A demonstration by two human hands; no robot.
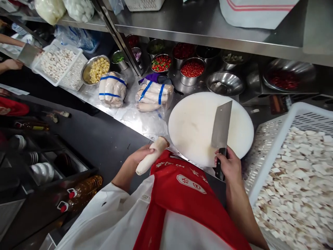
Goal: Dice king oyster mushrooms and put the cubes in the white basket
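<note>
At the upper left, a co-worker's hand [13, 64] is near a cleaver [27, 55], beside a basket [79, 57] of pale chopped pieces. Next comes a bowl [85, 77] of yellow pieces, then two packs, the first pack [112, 91] and the second pack [155, 96], both bound with blue tape. In the lower left stand bottles [83, 194].

Just left of the frame's centre and below its middle, the left hand [141, 154] is closed around a mushroom [151, 158], which slants with its brownish end toward the upper right, near the board [189, 121]. That round white board lies right of centre. Over its right half is the knife [222, 125], blade pointing up the frame; the right hand [230, 162] grips its black handle. Behind the board sits a steel bowl [225, 83]. At the lower right, a crate [270, 152] holds many pale slices [299, 187].
</note>
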